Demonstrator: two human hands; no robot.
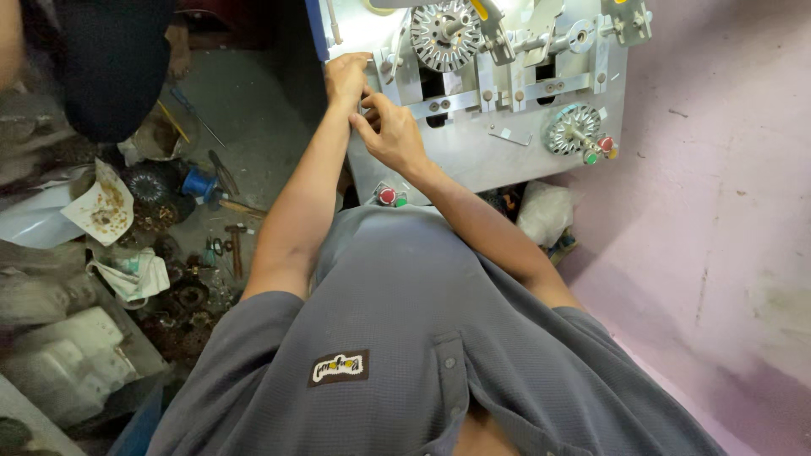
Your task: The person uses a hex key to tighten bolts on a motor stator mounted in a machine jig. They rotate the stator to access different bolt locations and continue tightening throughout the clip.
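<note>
Both of my hands meet at the left edge of a grey metal machine plate (473,160). My left hand (346,78) is curled over the plate's upper left corner. Just below it, my right hand (390,131) has its fingers pinched together against the left hand's fingertips. Whatever sits between the fingers is too small or too hidden to make out. A large toothed round metal core (445,34) is mounted on the plate above my hands, and a smaller one (573,128) sits to the right.
A red button (388,196) and a green button (400,201) sit on the plate's near edge. Another person in dark clothes (110,67) is at the upper left. A blue spool (200,182), a hammer (235,245) and scrap parts litter the floor at left. A white bag (545,211) lies under the machine.
</note>
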